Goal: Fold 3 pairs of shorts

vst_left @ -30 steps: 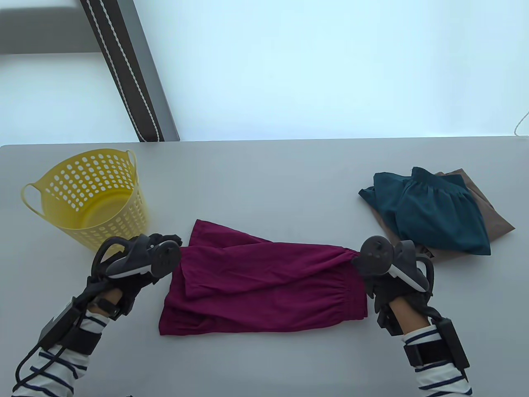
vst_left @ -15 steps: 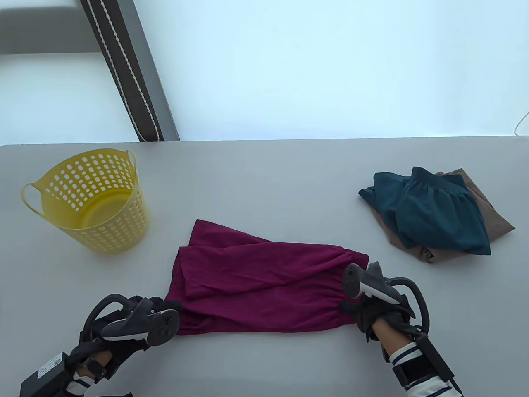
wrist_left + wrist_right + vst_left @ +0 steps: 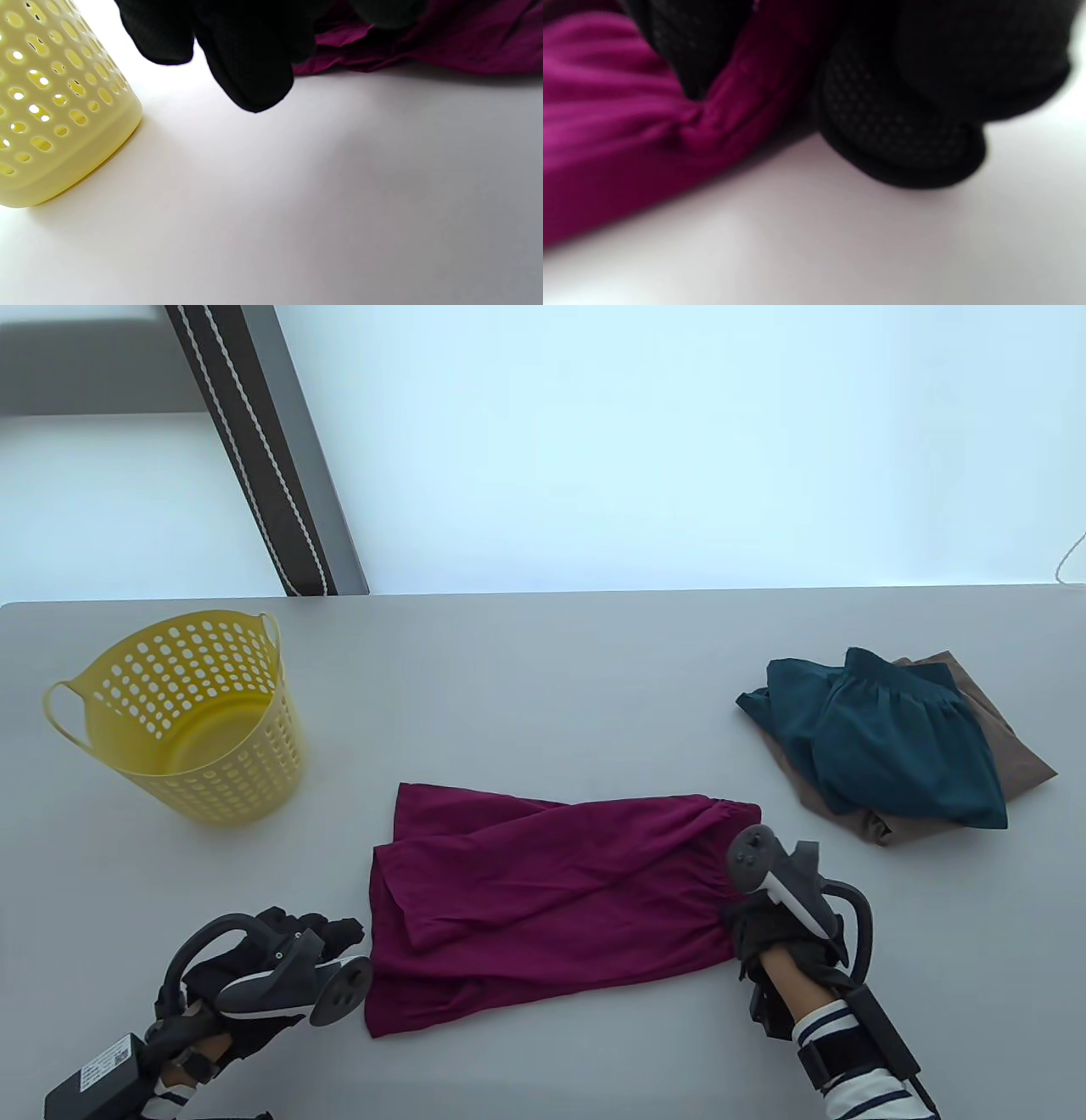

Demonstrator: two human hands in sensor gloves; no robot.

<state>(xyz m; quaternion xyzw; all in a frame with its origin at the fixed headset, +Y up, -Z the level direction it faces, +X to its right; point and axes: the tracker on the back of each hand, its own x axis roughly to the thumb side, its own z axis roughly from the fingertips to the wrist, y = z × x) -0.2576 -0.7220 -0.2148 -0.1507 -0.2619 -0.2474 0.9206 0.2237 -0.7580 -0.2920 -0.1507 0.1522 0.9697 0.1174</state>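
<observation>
- Magenta shorts (image 3: 551, 899) lie flat on the grey table (image 3: 543, 678), centre-front, folded lengthwise, waistband end at 3 o'clock and leg hems at 9 o'clock.
- Right hand (image 3: 768, 937) is pinching the waistband corner at the cloth's 4 o'clock; the right wrist view shows fabric gathered between the gloved fingers (image 3: 895, 123), so that's a firm clamp.
- Left hand (image 3: 280, 959) sits just beside the hem end, at 8 o'clock of the shorts. In the left wrist view its fingers (image 3: 250, 72) hang over bare table with nothing between them, though part of that hand is cut off at the top edge.
- Handling call: light, limp, thin cloth. It should wrinkle and drag rather than hold shape, and the layers could slide apart. Best taken at corners, waistband and hem ends, both layers together.
- Teal shorts (image 3: 882, 738) rest on top of brown shorts (image 3: 1010, 746) at 2 o'clock, roughly folded; I'd judge those two finished.
- Yellow basket (image 3: 182, 712) stands at 10 o'clock, nothing visible inside.
- Hard to read: the brown pair is mostly covered, the right wrist view is blurred, and how many layers the right pinch holds I can't tell.
</observation>
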